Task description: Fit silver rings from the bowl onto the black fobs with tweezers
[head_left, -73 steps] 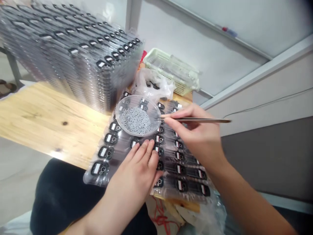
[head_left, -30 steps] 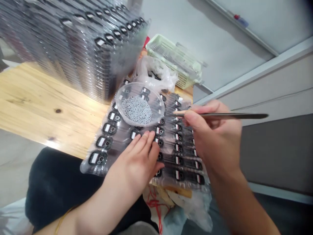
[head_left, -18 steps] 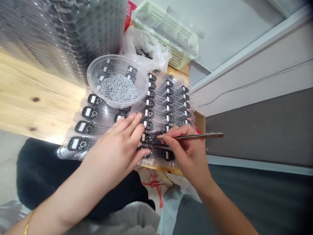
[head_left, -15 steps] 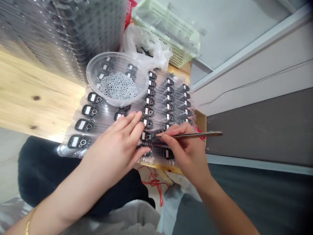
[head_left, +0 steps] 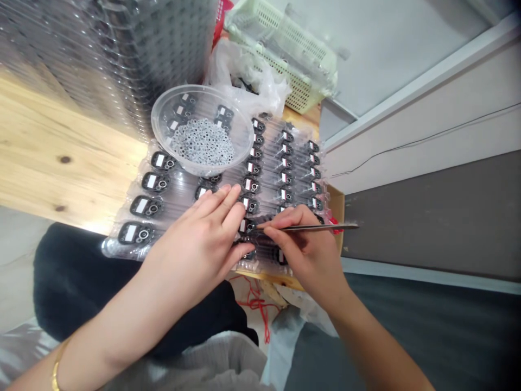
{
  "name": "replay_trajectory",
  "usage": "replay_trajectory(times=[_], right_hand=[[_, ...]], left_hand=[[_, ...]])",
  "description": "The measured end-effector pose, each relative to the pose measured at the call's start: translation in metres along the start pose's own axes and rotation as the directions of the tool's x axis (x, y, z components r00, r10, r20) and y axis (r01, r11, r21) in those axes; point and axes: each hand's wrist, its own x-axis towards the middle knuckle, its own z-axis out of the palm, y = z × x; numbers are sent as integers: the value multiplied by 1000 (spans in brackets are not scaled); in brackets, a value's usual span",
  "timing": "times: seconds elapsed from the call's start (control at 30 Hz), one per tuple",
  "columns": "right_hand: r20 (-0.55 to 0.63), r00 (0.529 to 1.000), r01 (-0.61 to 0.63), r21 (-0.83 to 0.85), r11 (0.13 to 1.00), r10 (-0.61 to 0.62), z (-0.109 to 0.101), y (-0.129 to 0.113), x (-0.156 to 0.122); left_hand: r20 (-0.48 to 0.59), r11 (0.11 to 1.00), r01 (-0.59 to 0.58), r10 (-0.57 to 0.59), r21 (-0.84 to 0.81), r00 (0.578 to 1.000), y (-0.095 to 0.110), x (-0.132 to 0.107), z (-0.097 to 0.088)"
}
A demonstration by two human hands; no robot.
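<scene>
My left hand [head_left: 203, 233] lies over a clear plastic tray [head_left: 179, 187], its fingers stretched out and its thumb apart. Fingertips and thumb flank a small black part [head_left: 246, 226] with a pale label and a round ring. My right hand [head_left: 309, 244] pinches a thin metal tool, seemingly tweezers [head_left: 325, 227]. Their tip points left at this same black part; whether it touches, or grips anything, is too small to tell. Rows of similar black parts [head_left: 136, 232] sit in the tray. On its far side rests a clear round bowl [head_left: 160, 136] with many small grey rings [head_left: 205, 142].
Stacked clear trays [head_left: 163, 43] stand at the back left on the wooden table [head_left: 61, 130]. Behind the bowl are a white plastic bag [head_left: 223, 65] and a pale green basket [head_left: 301, 98]. A cardboard box [head_left: 336, 198] borders the tray's right side. Red cord [head_left: 260, 304] lies below.
The view has shifted slightly, moving the tray and bowl a little to the right. The tool's outer end sits a bit lower and further left. Both hands keep nearly the same places.
</scene>
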Motion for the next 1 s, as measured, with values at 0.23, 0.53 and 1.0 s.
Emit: replay_trajectory(times=[0.23,0.53,1.0], right_hand=[[17,1000,6,8,1000,-7,0,1,-1],[16,1000,16,-7,1000,-16,1,1,1],[-220,975,49,165,985,-12,-18,-18,16]], left_hand=[[-23,996,-71,69,-62,997,-1,1,-5],[59,993,-92,96,-73,994,-5,-2,-10],[58,996,-73,76,-52,995,-3,-4,-11]])
